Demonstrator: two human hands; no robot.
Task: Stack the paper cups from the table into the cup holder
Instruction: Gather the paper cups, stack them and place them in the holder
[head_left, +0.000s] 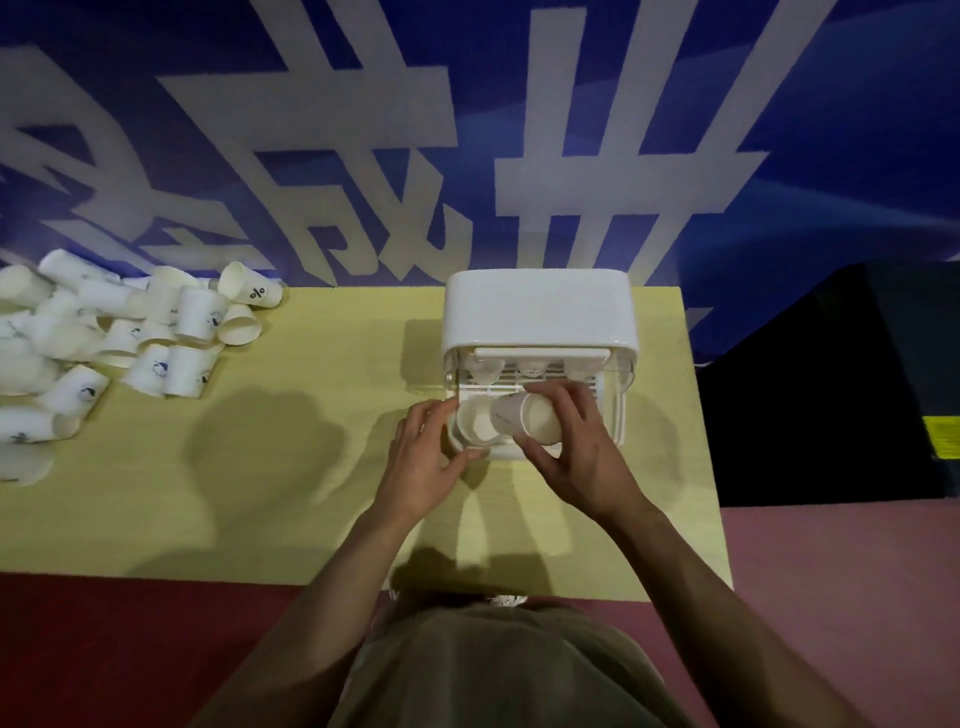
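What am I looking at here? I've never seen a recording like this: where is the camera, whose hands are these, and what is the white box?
There is no machine here. The single picture comes from a wide-angle camera on a person's head, looking down at their own bare arms. They stand at a yellow table. The white box is a cup holder with an open front, and a few cups already stand inside at the back. The right hand grips a paper cup, tilted on its side, at the holder's opening. The left hand curls around another cup that sits upright at the holder's front. A heap of loose cups lies at the table's far left, waiting to be stacked.
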